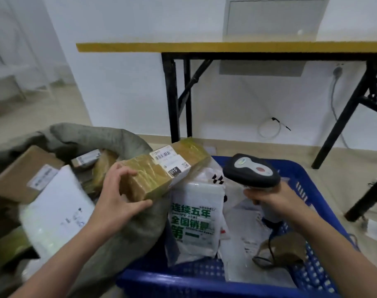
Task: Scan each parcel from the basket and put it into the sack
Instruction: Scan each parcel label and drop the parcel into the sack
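Note:
My left hand (pixel 116 196) grips the near end of a long brown taped box (pixel 153 175) with a white barcode label on top. The box hangs over the edge between the grey sack (pixel 93 138) and the blue basket (pixel 295 171). My right hand (pixel 271 200) holds a black handheld scanner (pixel 251 171) above the basket, its head just right of the box. The basket holds a white bag with green print (pixel 194 220), other plastic mailers and a small brown parcel (pixel 284 248). The sack holds a cardboard box (pixel 22 173), a white mailer (pixel 58 209) and several more parcels.
A yellow-topped folding table with black legs (pixel 226 47) stands against the white wall behind the basket. Cables (pixel 269 127) lie on the floor under it. The scanner's cord trails into the basket. Tiled floor extends to the left.

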